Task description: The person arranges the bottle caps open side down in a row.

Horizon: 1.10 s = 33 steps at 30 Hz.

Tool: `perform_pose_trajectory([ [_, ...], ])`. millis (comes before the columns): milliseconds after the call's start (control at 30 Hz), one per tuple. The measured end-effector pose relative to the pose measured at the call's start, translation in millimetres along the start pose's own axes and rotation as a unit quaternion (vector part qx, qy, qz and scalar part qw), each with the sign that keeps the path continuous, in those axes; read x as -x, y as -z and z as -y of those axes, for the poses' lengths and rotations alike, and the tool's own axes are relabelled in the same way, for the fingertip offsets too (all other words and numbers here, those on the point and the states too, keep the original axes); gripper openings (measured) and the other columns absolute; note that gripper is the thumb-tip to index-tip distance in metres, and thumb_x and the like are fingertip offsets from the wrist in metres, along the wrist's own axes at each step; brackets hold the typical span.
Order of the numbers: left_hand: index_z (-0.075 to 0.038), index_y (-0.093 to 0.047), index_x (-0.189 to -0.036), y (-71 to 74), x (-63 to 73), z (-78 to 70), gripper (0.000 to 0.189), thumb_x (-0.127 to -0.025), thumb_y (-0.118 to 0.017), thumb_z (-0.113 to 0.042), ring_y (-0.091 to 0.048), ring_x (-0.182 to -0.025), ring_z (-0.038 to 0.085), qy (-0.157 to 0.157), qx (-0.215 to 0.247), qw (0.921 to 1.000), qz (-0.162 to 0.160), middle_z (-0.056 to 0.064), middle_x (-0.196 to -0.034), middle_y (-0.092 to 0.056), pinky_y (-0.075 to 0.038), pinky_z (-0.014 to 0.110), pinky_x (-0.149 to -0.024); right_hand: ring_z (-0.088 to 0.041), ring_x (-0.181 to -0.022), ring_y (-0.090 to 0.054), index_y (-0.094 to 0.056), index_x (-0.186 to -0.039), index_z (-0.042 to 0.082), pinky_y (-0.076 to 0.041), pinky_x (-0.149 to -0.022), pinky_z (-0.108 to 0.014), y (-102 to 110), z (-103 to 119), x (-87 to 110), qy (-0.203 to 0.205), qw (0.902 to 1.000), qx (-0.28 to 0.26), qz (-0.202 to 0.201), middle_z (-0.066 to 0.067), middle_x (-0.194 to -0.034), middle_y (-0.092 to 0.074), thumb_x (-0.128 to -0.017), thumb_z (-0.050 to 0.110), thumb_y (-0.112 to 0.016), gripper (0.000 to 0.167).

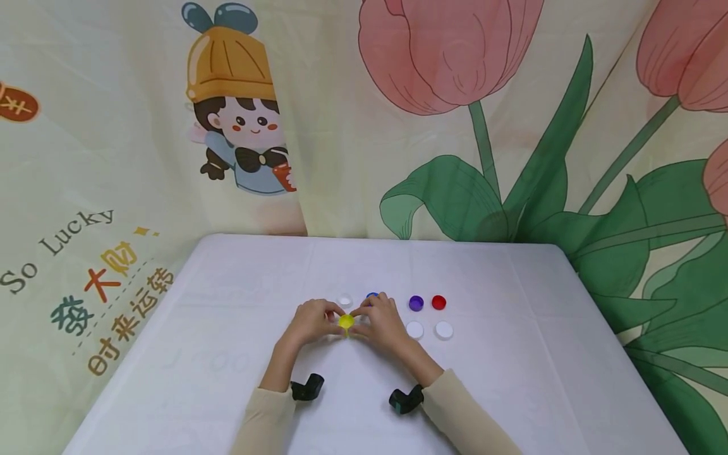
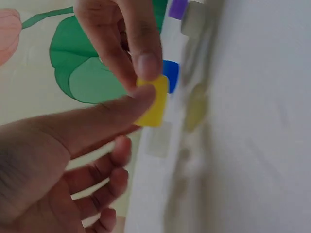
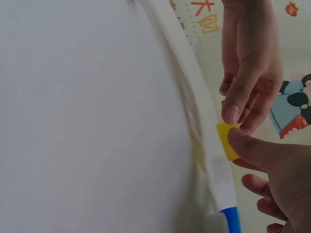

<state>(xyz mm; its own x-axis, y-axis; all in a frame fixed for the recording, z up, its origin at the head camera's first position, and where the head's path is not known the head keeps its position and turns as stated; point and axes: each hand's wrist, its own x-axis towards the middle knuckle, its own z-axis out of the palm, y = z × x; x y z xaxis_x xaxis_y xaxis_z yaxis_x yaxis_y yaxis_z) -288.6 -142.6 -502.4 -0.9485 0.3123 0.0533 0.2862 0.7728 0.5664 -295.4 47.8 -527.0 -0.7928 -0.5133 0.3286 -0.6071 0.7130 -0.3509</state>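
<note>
Both hands meet over the table around one small yellow round piece, like a cap or tub. From the left, my left hand pinches it with thumb and fingers. My right hand pinches the other side of it. In the left wrist view the yellow piece shows as a short cylinder with both thumbs on its side, and its shadow lies on the tablecloth. Just beyond the right fingers is a blue round piece, partly hidden. A white round piece lies behind the yellow one.
To the right of the hands are a purple piece and a red piece, with white round pieces in front. A white cloth covers the table. Behind it hangs a printed curtain. Black wrist mounts sit at both cuffs.
</note>
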Motion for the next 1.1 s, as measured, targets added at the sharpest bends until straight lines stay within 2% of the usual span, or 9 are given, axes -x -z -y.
perform_pose_trajectory([
  [200, -0.012, -0.072, -0.094, 13.6, 1.5, -14.3, 0.028, -0.070, -0.081, -0.023, -0.051, -0.074, 0.021, -0.060, 0.086, 0.9929, -0.056, -0.005, -0.068, -0.053, -0.039, 0.031, -0.064, -0.014, -0.088, -0.041, -0.073, -0.101, 0.020, -0.033, -0.075, -0.031, 34, 1, 0.7, -0.005, 0.9968, -0.064, -0.047, 0.002, -0.096, -0.057, -0.076, 0.040, -0.073, 0.033],
  [333, -0.015, -0.072, -0.096, 22.8, 3.4, -30.6, 0.030, -0.071, -0.080, -0.029, -0.052, -0.076, 0.024, -0.081, 0.099, 0.9873, -0.094, -0.002, -0.070, -0.055, -0.041, 0.031, -0.064, -0.012, -0.091, -0.040, -0.073, -0.103, 0.020, -0.034, -0.075, -0.031, 59, 3, 3.3, -0.005, 0.9923, -0.100, -0.072, 0.003, -0.097, -0.056, -0.076, 0.037, -0.074, 0.032],
  [467, -0.016, -0.071, -0.096, 32.5, 6.4, -48.0, 0.032, -0.070, -0.080, -0.032, -0.051, -0.074, 0.019, -0.116, 0.105, 0.9804, -0.119, -0.002, -0.070, -0.055, -0.040, 0.030, -0.064, -0.012, -0.091, -0.040, -0.073, -0.101, 0.019, -0.034, -0.074, -0.033, 81, 7, 9.1, 0.024, 0.9865, -0.117, -0.112, 0.004, -0.096, -0.056, -0.074, 0.033, -0.077, 0.031],
  [633, -0.017, -0.071, -0.097, 43.2, 12.3, -69.4, 0.034, -0.068, -0.081, -0.033, -0.049, -0.074, 0.012, -0.158, 0.116, 0.9713, -0.135, -0.002, -0.070, -0.055, -0.039, 0.031, -0.065, -0.012, -0.089, -0.039, -0.073, -0.101, 0.018, -0.033, -0.073, -0.033, 101, 11, 18.6, 0.061, 0.9799, -0.115, -0.151, 0.005, -0.095, -0.055, -0.073, 0.031, -0.079, 0.032],
  [833, -0.019, -0.071, -0.097, 49.1, 18.3, -87.8, 0.034, -0.068, -0.081, -0.032, -0.048, -0.074, 0.009, -0.189, 0.131, 0.9646, -0.129, -0.005, -0.070, -0.053, -0.038, 0.032, -0.069, -0.014, -0.089, -0.039, -0.073, -0.101, 0.018, -0.031, -0.075, -0.036, 119, 12, 29.5, 0.092, 0.9736, -0.117, -0.173, 0.004, -0.096, -0.056, -0.072, 0.030, -0.080, 0.033],
  [900, -0.019, -0.071, -0.099, 49.0, 18.3, -90.6, 0.034, -0.069, -0.081, -0.032, -0.049, -0.075, 0.011, -0.186, 0.149, 0.9641, -0.116, -0.005, -0.072, -0.054, -0.039, 0.032, -0.069, -0.014, -0.089, -0.039, -0.073, -0.101, 0.017, -0.031, -0.075, -0.036, 123, 12, 31.8, 0.095, 0.9726, -0.115, -0.178, 0.004, -0.096, -0.056, -0.071, 0.029, -0.080, 0.033],
  [967, -0.019, -0.071, -0.101, 48.5, 17.8, -92.4, 0.032, -0.072, -0.079, -0.031, -0.050, -0.077, 0.013, -0.162, 0.186, 0.9643, -0.094, -0.003, -0.074, -0.055, -0.040, 0.032, -0.068, -0.015, -0.089, -0.040, -0.073, -0.100, 0.017, -0.031, -0.075, -0.037, 125, 10, 33.3, 0.095, 0.9722, -0.114, -0.181, 0.004, -0.096, -0.056, -0.070, 0.028, -0.081, 0.033],
  [1033, -0.019, -0.070, -0.104, 47.2, 17.2, -93.0, 0.030, -0.077, -0.075, -0.031, -0.051, -0.080, 0.017, -0.119, 0.232, 0.9630, -0.068, -0.002, -0.078, -0.057, -0.041, 0.032, -0.067, -0.016, -0.089, -0.040, -0.073, -0.100, 0.016, -0.032, -0.074, -0.038, 127, 9, 34.4, 0.094, 0.9720, -0.114, -0.183, 0.003, -0.096, -0.056, -0.070, 0.027, -0.081, 0.033],
  [1100, -0.018, -0.070, -0.105, 45.4, 16.1, -92.7, 0.028, -0.081, -0.071, -0.032, -0.051, -0.084, 0.020, -0.061, 0.282, 0.9567, -0.039, -0.001, -0.083, -0.062, -0.042, 0.034, -0.068, -0.017, -0.089, -0.040, -0.073, -0.099, 0.016, -0.032, -0.074, -0.040, 128, 7, 34.7, 0.093, 0.9715, -0.115, -0.185, 0.002, -0.096, -0.057, -0.069, 0.026, -0.082, 0.033],
])
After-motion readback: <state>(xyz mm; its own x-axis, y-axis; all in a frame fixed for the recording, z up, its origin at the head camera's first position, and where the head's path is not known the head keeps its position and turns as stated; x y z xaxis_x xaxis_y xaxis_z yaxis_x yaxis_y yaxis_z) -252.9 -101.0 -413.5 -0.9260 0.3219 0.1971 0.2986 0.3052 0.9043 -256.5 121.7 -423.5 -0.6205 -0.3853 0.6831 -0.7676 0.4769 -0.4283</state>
